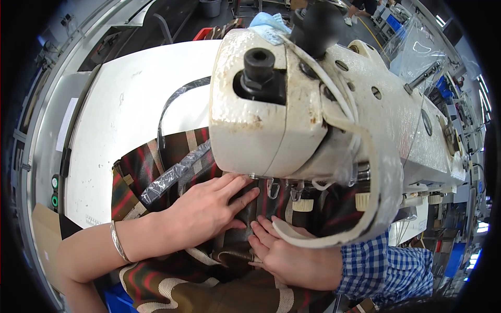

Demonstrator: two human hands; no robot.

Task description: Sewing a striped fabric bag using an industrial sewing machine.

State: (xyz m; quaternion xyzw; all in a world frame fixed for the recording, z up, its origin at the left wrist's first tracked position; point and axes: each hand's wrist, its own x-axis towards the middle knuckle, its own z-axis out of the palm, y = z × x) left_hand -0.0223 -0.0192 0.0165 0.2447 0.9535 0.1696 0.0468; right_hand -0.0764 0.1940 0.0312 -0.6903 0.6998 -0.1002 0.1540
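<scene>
Striped brown fabric [162,284] with red and beige bands lies under the head of a white sewing machine [250,130] and bunches up toward me. My left hand [209,211] presses on it just left of the needle area, its fingers stretched out and its thumb apart. A little nearer and to the right, my right hand [292,261] rests on the same cloth with its fingers extended. The machine's curved white lever [334,237] passes over part of that hand. Needle and presser foot are mostly hidden behind the machine head.
A plastic-wrapped dark bar [175,175] and a black band [169,107] reach across the white tabletop [130,99]. A light-blue cloth [269,27] sits on top of the machine. At the far back stands a grey bucket [210,8], and a person's legs [357,10] show.
</scene>
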